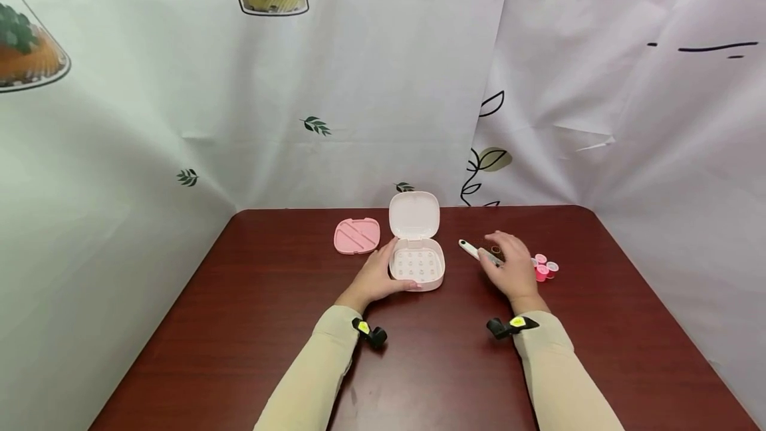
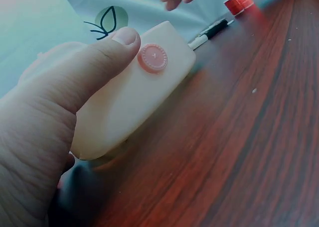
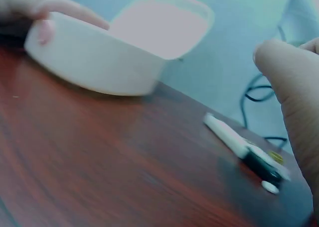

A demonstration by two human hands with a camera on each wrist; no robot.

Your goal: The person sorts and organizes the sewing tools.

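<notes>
Fingers, left hand: curled round the pale hinged box.
Fingers, right hand: loosely bent; from here I see nothing held.
Box: on the table, lid raised.
Spools: clustered beside the right hand.
White-handled tool: near those fingertips.
Pink tray: left of the box.

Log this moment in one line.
left grip: holds open white box | right grip: empty, near white-handled tool | pink tray: left of box

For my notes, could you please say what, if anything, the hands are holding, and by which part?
The left hand holds the open box by the left of its base, thumb on the front wall; the right hand appears empty.
</notes>
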